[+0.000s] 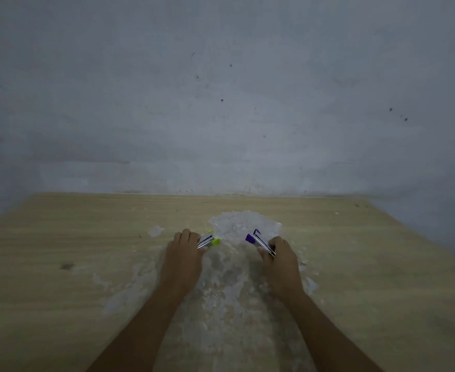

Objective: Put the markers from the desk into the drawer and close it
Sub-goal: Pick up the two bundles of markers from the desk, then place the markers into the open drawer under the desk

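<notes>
My left hand is closed around markers with yellow-green caps; the capped ends stick out to the right of the fingers. My right hand grips markers with purple caps, their capped ends pointing up and left. Both hands rest low over the middle of the wooden desk, about a hand's width apart. How many markers each hand holds is hard to tell. No drawer is in view.
A worn, whitish scraped patch runs down the desk's middle between and below my hands. A grey wall rises right behind the desk's far edge. The desk's right edge slants off at the right.
</notes>
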